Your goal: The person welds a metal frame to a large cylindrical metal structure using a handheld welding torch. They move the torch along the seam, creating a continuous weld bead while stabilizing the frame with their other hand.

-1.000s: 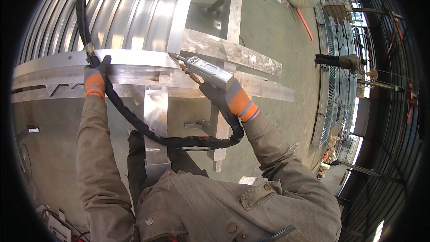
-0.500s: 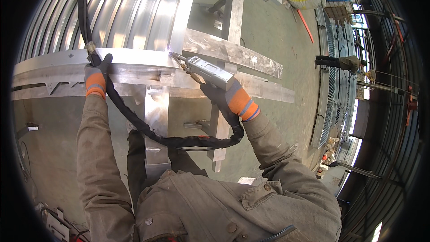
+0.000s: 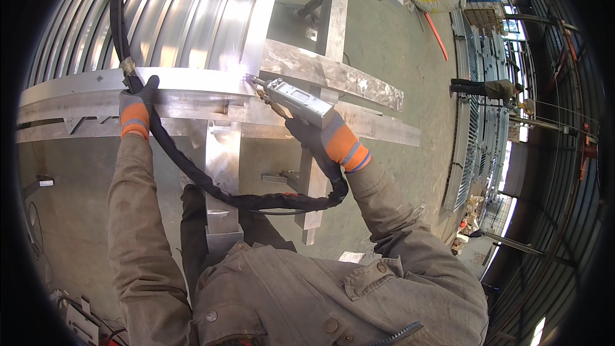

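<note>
My right hand (image 3: 328, 138), in an orange and grey glove, is closed around the grip of a silver handheld welding gun (image 3: 300, 101). The gun's nozzle points left, and its tip meets the junction of a flat metal bar (image 3: 182, 79) and a panel of ribbed metal profiles (image 3: 182, 16). A bright bluish-white glow shows at that tip. Over at the left, my left hand (image 3: 136, 107), gloved alike, is wrapped around the black sleeved hose (image 3: 269, 202) beside the bar's front edge. From there the hose sags in a loop and runs up to the gun's grip.
Metal support beams (image 3: 223, 154) stand under the panel, near my legs. Another rail (image 3: 333, 74) extends to the right. Across the floor, a person (image 3: 496, 88) stands by stacked metal frames (image 3: 477, 112). A white sack (image 3: 439, 0) and an orange strip (image 3: 435, 37) lie at the far right.
The glow at the gun's tip has grown brighter and wider, with glare on the panel. Both hands and the gun have hardly moved.
</note>
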Demonstrator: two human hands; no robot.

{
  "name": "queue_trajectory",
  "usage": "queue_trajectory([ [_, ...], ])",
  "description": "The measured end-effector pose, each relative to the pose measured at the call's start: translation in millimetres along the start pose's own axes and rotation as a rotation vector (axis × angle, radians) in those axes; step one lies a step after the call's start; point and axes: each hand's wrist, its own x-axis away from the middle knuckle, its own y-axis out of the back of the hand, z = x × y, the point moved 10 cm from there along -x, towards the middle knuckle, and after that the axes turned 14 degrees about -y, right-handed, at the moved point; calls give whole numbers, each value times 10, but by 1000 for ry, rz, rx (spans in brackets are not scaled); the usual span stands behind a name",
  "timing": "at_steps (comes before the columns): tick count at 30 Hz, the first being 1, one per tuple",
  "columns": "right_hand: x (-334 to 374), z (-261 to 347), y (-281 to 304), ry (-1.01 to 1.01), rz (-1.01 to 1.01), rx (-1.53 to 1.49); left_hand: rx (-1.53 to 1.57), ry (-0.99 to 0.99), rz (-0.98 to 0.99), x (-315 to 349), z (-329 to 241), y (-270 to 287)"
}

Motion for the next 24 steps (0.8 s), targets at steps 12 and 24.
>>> queue_trajectory([
  [12,30,-47,11,34,-12,22,10,-8,-8,-10,-24,5],
  [24,39,-115,13,107,-47,71,54,-25,-10,56,-132,32],
])
